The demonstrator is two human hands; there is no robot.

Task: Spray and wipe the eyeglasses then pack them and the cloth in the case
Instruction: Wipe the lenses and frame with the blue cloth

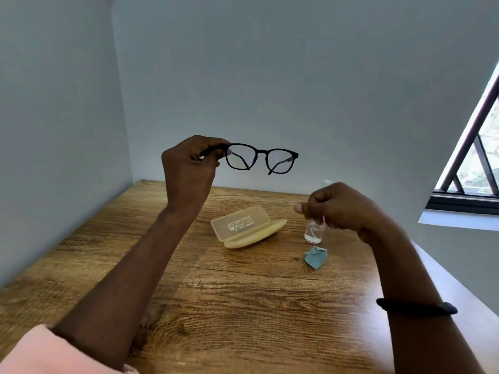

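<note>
My left hand (189, 164) holds black-framed eyeglasses (261, 158) up in the air by their left temple, lenses facing me, temples unfolded. My right hand (339, 206) is closed around a small clear spray bottle (313, 232), lifted just above the table to the lower right of the glasses; its white top peeks above my fist. A pale yellow glasses case (247, 229) lies open on the wooden table (216, 292) below the glasses. A crumpled blue-grey cloth (316, 257) lies on the table right of the case, under the bottle.
Grey walls close in the table on the left and at the back. A window with dark bars (475, 157) is at the right. The table's right edge runs close by my right forearm, which wears a black wristband (417, 309).
</note>
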